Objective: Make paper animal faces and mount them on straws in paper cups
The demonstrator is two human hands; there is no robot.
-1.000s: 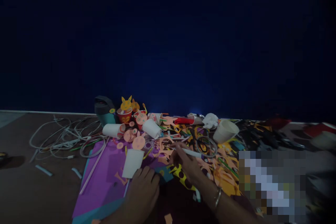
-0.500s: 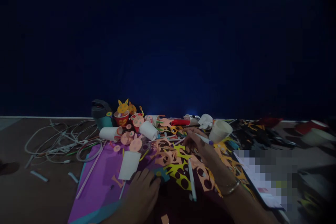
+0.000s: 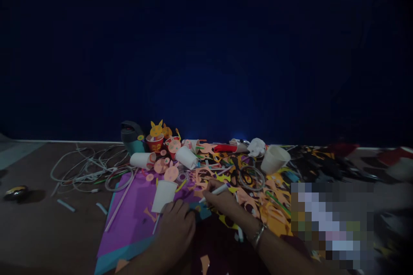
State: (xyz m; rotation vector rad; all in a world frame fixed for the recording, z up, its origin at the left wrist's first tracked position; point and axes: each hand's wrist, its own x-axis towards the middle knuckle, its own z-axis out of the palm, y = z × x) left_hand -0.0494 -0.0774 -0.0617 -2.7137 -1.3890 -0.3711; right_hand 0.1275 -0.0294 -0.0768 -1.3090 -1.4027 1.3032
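Note:
My left hand (image 3: 177, 227) is closed at the lower middle, its fingertips against the base of a white paper cup (image 3: 164, 196). The cup carries a peach animal-face cutout (image 3: 171, 173) on top and thin yellow strips at its sides. A thin stick (image 3: 156, 224) slants down beside that hand. My right hand (image 3: 222, 199) holds a white marker (image 3: 218, 190) with a purple end, its other end pointing down and left towards a teal paper piece (image 3: 204, 211). What my left fingers grip is partly hidden.
Purple and teal sheets (image 3: 121, 210) lie at the left, with coiled white cables (image 3: 87, 169) beyond. Peach and yellow cut-out scraps (image 3: 274, 215) spread on the right. Decorated red cups (image 3: 155, 142), a teal container (image 3: 132, 139) and a white cup (image 3: 275, 160) stand behind.
My right hand has moved left and nearer, bringing the marker close to my left hand. The view has shifted slightly, and my left hand stays beside the cup.

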